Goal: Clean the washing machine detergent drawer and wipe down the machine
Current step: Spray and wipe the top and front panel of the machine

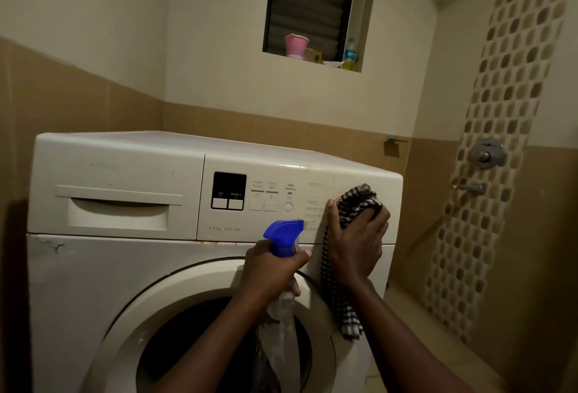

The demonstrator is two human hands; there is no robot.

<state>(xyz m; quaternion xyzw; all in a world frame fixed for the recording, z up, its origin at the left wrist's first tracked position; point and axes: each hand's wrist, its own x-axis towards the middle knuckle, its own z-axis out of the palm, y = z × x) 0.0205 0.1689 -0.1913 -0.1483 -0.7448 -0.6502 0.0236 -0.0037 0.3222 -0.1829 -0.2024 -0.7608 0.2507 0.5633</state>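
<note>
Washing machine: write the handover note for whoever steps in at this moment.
Left hand: holds the spray bottle upright below the control panel, nozzle pointing right, towards the cloth.
Right hand: grips the cloth and presses it on the panel's right end; a tail hangs down.
Detergent drawer: shut, top left of the washing machine.
Done: the panel is being wiped; how much is clean cannot be told.
Left: the drawer, the top and the front, including the dark marks under the drawer.
</note>
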